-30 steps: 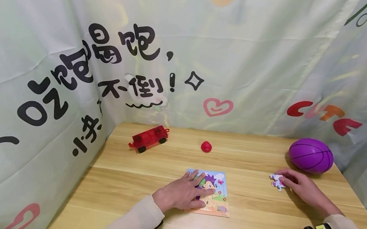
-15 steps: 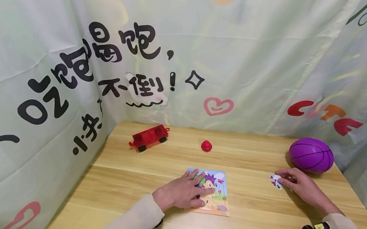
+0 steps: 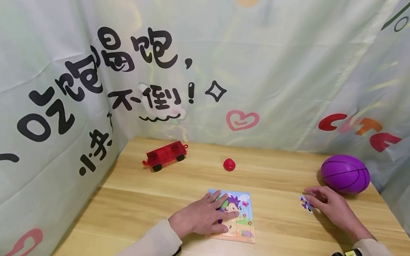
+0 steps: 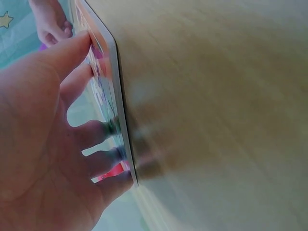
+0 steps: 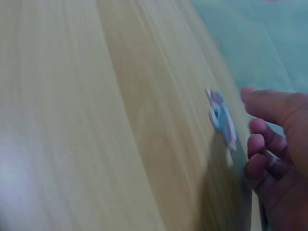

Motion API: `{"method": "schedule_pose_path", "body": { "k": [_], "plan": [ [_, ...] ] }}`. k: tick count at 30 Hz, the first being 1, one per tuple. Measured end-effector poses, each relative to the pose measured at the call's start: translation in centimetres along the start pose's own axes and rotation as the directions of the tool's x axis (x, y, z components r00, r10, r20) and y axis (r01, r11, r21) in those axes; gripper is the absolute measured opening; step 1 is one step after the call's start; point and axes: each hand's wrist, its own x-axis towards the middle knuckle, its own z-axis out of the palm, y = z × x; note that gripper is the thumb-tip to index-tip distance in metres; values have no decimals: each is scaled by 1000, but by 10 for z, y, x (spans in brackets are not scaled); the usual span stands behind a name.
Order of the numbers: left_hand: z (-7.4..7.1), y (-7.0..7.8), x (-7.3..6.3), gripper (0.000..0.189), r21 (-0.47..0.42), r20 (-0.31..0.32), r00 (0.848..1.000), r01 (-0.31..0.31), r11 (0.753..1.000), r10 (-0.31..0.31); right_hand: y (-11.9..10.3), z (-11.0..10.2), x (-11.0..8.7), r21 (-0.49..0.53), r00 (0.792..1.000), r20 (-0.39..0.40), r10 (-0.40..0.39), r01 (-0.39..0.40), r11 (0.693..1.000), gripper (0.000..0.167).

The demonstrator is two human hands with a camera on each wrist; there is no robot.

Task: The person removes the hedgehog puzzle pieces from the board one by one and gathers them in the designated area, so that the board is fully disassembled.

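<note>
The left grip [image 3: 202, 215], fingers spread and grasping nothing, lies across the hedgehog jigsaw puzzle [image 3: 245, 221]. Just off the fingertips of the right grip [image 3: 335, 208] is a jigsaw piece [image 3: 306, 204]; I cannot tell whether it is pinched.

The tabletop [image 3: 276, 226] is leaving a passage between the puzzle board [image 3: 245, 222] and the right hand [image 3: 336, 207], while a purple ball [image 3: 345, 174] is blocking the way just beyond that hand and a red wagon [image 3: 166, 155] the far left.
</note>
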Motion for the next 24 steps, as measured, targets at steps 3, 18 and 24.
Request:
{"method": "schedule_pose_path", "body": {
  "k": [3,18,24],
  "plan": [
    [2,0,-1,56,-13,-8,1000,-7,1000,7,-16,10,3,26,999,-32,-18,19,999,25],
    [4,-4,-2,56,-33,-33,999,-19,999,18,-127,94,34,175,969,141,-201,175,969,15],
    [4,-4,-2,56,-36,-32,999,-12,999,11,-139,114,39,199,955,212,-209,167,966,12]
  ]
}}
